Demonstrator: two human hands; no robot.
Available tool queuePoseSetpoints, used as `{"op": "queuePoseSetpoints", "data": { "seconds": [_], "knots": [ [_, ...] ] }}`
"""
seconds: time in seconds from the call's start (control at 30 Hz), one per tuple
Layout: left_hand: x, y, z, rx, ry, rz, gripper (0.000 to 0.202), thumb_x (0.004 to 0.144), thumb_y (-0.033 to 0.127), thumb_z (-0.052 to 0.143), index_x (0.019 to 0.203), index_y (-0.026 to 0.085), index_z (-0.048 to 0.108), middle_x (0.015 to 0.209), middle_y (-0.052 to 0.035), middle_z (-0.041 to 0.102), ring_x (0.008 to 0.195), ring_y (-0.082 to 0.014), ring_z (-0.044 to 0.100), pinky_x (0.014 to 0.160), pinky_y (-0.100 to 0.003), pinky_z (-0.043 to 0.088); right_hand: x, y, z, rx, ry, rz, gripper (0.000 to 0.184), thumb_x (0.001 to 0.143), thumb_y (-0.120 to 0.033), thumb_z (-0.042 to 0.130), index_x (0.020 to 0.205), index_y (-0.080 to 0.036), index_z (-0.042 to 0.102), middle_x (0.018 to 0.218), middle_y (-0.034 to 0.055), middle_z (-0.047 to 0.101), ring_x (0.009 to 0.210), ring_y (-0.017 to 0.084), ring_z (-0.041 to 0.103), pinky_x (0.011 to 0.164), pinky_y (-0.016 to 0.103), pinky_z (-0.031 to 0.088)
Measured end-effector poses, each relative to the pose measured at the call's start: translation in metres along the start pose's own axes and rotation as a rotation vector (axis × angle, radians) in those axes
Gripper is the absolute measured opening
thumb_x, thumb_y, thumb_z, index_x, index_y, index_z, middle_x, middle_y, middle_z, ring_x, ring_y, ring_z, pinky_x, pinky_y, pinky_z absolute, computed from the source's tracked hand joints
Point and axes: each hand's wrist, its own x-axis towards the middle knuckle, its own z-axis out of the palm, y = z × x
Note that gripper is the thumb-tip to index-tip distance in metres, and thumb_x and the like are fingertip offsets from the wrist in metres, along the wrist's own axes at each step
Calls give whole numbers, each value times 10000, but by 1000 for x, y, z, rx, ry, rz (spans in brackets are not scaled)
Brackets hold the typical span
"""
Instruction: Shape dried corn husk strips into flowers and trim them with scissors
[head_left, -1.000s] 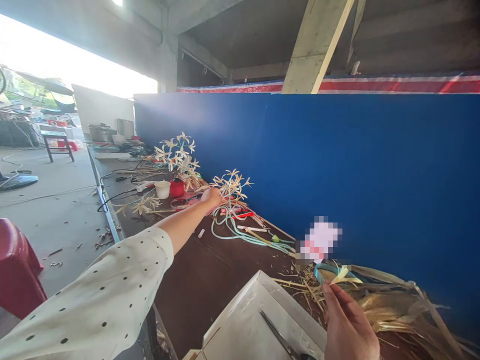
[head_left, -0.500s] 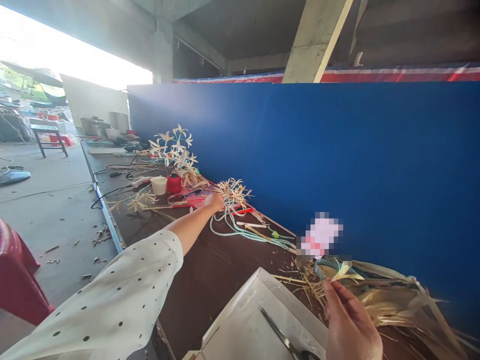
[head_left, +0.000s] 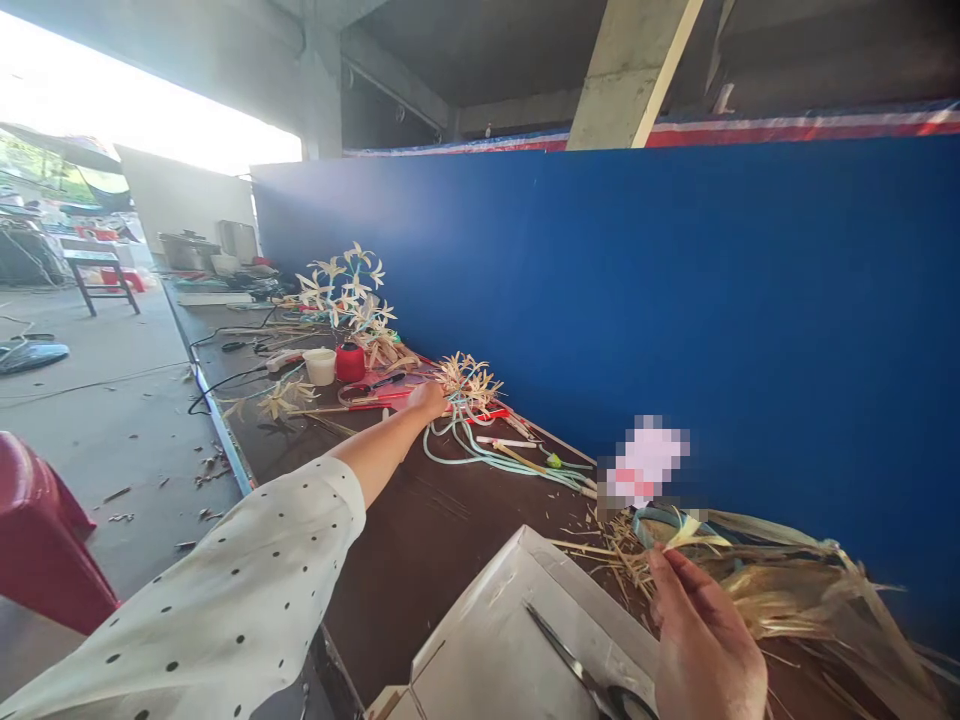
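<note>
Stretched far across the table, my left hand (head_left: 429,400) is at the stem side of a bunch of pale dried-husk flowers (head_left: 469,380) with light-green stems. Its fingers look curled, and their tips are hidden among the stems, so what they grip cannot be made out. In the lower right, my right hand (head_left: 705,625) pinches a small cream husk flower (head_left: 694,537) between thumb and fingers. Below that hand, scissors (head_left: 566,650) lie on a white box (head_left: 487,630). Dry husks (head_left: 787,600) are piled just beyond and right of my right hand.
Light-green wire stems (head_left: 480,458) curve over the brown table (head_left: 420,530). A white cup (head_left: 320,367), a red spool-like object (head_left: 350,362) and more husk flowers (head_left: 341,285) stand farther left. A blue partition (head_left: 600,280) borders the back. A red stool (head_left: 45,530) is at the left.
The view has shifted slightly, so the table and stool sit a little farther right. Both hands keep nearly the same positions; the flower stays pinched in my right hand.
</note>
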Motion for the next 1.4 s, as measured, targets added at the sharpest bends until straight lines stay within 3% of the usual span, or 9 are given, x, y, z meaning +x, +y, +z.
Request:
{"op": "queuePoseSetpoints", "data": {
  "seconds": [0.17, 0.33, 0.4, 0.5, 0.6, 0.73, 0.9, 1.23, 1.4],
  "knots": [
    [-14, -6, -21, 36, 29, 12, 270, 733, 412, 566, 789, 182, 695, 800, -77, 678, 790, -212, 616, 652, -252, 435, 5, 11, 1, 19, -4, -64, 486, 586, -495, 721, 925, -149, 686, 746, 48, 678, 633, 194, 586, 524, 279, 453],
    [-40, -6, -42, 96, 91, 27, 230, 734, 348, 562, 791, 166, 691, 845, -93, 676, 843, -233, 597, 684, -268, 422, 7, 12, 5, 93, 6, 20, 469, 591, -480, 727, 938, -168, 678, 802, 41, 684, 656, 180, 593, 545, 264, 451],
    [-54, 5, -44, 132, 140, 148, 188, 746, 286, 529, 783, 192, 688, 880, -69, 673, 858, -216, 590, 695, -265, 416, 6, 11, 6, 97, 14, 39, 457, 587, -474, 731, 932, -178, 683, 803, 35, 682, 667, 178, 594, 566, 264, 452],
    [-74, 35, -33, 144, 133, 408, 223, 777, 244, 466, 806, 217, 686, 882, -45, 669, 828, -189, 591, 691, -260, 415, 5, 10, 7, 57, 22, 16, 442, 587, -476, 725, 910, -176, 694, 773, 36, 677, 663, 185, 592, 570, 273, 453],
    [-86, 73, -7, 164, -59, 583, 236, 773, 219, 471, 870, 235, 686, 910, -40, 669, 861, -197, 594, 727, -275, 422, 5, 11, 7, 62, 24, -10, 445, 595, -483, 715, 905, -164, 692, 759, 42, 675, 647, 187, 588, 546, 275, 452],
    [-93, 108, 33, 189, -183, 643, 213, 697, 228, 596, 885, 227, 696, 927, -73, 664, 873, -223, 602, 748, -290, 437, 8, 15, 6, 125, 21, -21, 461, 603, -484, 709, 928, -157, 680, 761, 44, 673, 630, 179, 584, 523, 270, 445],
    [-98, 117, 61, 198, -188, 691, 182, 698, 210, 613, 858, 183, 693, 934, -123, 647, 925, -263, 586, 784, -336, 436, 8, 14, 6, 142, -6, -50, 427, 613, -482, 704, 893, -161, 682, 713, 33, 658, 613, 172, 574, 513, 264, 440],
    [-91, 114, 47, 10, -39, 672, 130, 758, 243, 560, 774, 213, 685, 910, -42, 645, 891, -184, 582, 760, -271, 426, 12, 25, 11, 230, -38, -73, 468, 613, -505, 692, 913, -147, 675, 652, 22, 635, 604, 165, 567, 522, 259, 438],
    [-98, 133, 27, -202, 71, 544, 196, 815, 248, 482, 875, 210, 664, 903, -32, 658, 823, -156, 601, 694, -247, 443, 13, 27, 14, 290, -37, -32, 467, 594, -497, 701, 898, -144, 671, 642, 13, 632, 585, 157, 562, 515, 256, 436]
  ]
}}
